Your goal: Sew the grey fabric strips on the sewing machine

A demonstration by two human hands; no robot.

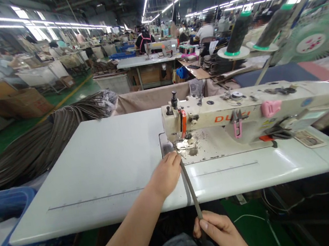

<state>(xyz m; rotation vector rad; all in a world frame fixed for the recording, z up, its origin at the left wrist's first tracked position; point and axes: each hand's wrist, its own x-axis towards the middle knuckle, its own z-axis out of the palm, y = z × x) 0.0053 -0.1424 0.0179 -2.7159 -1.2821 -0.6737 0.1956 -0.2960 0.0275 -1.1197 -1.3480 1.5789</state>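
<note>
A narrow grey-brown fabric strip (191,187) runs from the needle area of a white sewing machine (201,119) down over the table's front edge. My left hand (166,173) is closed on its upper end, fingertips pressed together just in front of the presser foot (183,144). Below the table edge, my right hand (217,227) pinches the strip between thumb and fingers, above my lap. Between the two hands the strip hangs fairly straight. My left fingers hide the place where it meets the foot.
Pink-handled thread snips (237,124) hang on the machine's front. Two dark thread cones (239,34) and a green fan (310,41) stand behind it. A long bundle of strips (44,135) lies to the left, above a blue crate (5,206). Co-workers sit farther back.
</note>
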